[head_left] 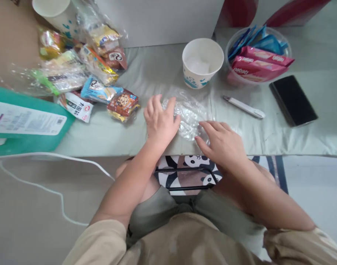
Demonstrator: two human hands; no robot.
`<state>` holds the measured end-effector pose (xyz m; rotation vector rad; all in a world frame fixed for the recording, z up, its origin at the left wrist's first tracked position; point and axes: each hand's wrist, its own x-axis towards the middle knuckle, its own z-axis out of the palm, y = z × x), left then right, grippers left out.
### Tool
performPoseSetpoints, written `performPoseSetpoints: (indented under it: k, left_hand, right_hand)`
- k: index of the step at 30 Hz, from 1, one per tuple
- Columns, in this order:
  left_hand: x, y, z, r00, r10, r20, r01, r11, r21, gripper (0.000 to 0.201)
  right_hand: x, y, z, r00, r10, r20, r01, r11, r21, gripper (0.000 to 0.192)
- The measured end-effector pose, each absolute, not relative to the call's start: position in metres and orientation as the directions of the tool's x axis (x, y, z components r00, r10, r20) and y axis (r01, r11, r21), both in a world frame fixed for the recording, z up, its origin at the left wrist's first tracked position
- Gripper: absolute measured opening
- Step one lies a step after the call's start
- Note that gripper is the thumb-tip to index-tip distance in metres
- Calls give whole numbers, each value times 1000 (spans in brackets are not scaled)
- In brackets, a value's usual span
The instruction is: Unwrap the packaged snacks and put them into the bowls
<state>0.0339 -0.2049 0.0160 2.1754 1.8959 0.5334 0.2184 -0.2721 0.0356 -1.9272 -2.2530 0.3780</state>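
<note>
A crumpled clear plastic bag [189, 114] lies on the pale green cloth surface in front of me. At its left edge rests my left hand [161, 119], fingers spread and thumb near the plastic. My right hand [223, 141] lies over the bag's lower right edge, with its fingers apart. Neither hand grips anything that I can see. Just beyond the bag stands a white paper cup [203, 64] with a teal print and something whitish inside.
Packaged snacks [100, 90] are heaped at the left, beside a green package [27, 121] and another paper cup [56, 18]. A clear tub [230, 42] holds pink and blue packets. A utility knife [244, 106] and a black phone [294, 99] lie at the right. A white cable [74, 158] hangs lower left.
</note>
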Motion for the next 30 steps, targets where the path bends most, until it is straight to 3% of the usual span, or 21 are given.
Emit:
performPoseSetpoints:
  k: [3,7,12,14,16,17,19,22,24,27,30]
  left_hand:
    - [24,-202,17,55,995,85,915,-85,394,57]
    - [17,-196,9,176,980,99,818,-201,539,55]
    - [12,-182,1,357,901,245,435,-392,810,56]
    - [10,-181,0,334,896,292,273,-389,880,62]
    - [8,-184,0,254,924,285,78,-313,947,80]
    - [7,-186,0,234,941,246,-35,-245,969,87]
    - [7,-190,-1,309,946,100,-200,-38,979,86]
    - [13,-195,-3,508,847,-154,-122,248,961,60]
    - [19,-193,-5,516,825,-232,-4,273,962,40]
    - [22,-187,-7,408,903,-134,68,117,991,24]
    - [18,-181,-5,344,937,52,96,-90,991,21]
  right_hand:
    - [222,-269,38,-81,997,21,926,83,-369,40]
    - [231,-240,14,-27,993,116,859,83,-506,53]
    - [230,-213,-6,-54,996,65,631,85,-771,73]
    - [227,-209,-3,-80,997,11,486,49,-872,62]
    - [224,-207,1,-96,995,-25,351,10,-936,32]
    - [222,-207,4,-82,996,-18,289,7,-957,21]
    - [220,-208,8,-3,999,40,180,40,-983,18]
    - [220,-212,11,73,989,125,90,119,-989,26]
    - [223,-215,10,63,979,194,66,190,-980,29]
    - [232,-217,5,2,969,246,48,246,-968,33]
    - [239,-216,-2,-52,985,167,78,171,-982,34]
